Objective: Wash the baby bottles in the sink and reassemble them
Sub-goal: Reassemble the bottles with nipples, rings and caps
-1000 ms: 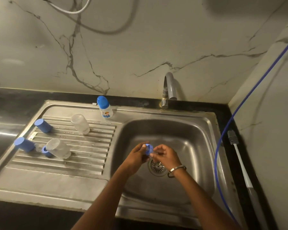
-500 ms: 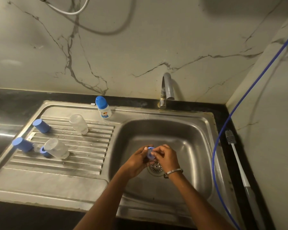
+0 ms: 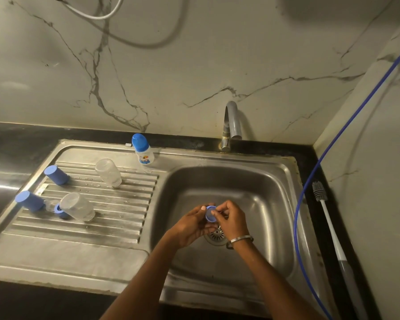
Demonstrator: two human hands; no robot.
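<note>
**Blue ring getting worked over the drain**

Since a moment ago both hands have dropped a bit lower over the drain and the small blue plastic bottle ring [image 3: 210, 213] has turned more face-up. The left hand [image 3: 191, 224] cups it from below, fingers curled round it; the right hand [image 3: 231, 219] pinches its rim. All this sits inside the steel sink basin [image 3: 259, 195]. Two clear bottle bodies [image 3: 108, 172] and two blue caps [image 3: 56, 174] lie on the ribbed drainboard [image 3: 116, 213], and one assembled bottle [image 3: 142, 149] stands behind.

Pretty dim, yellowish cast overall. Soft glare on the drainboard [image 3: 97, 229] and left desk [image 3: 2, 181]. Big hose shadow across the wall [image 3: 217, 65]. Wide-angle bending at edges, slightly soft.
</note>
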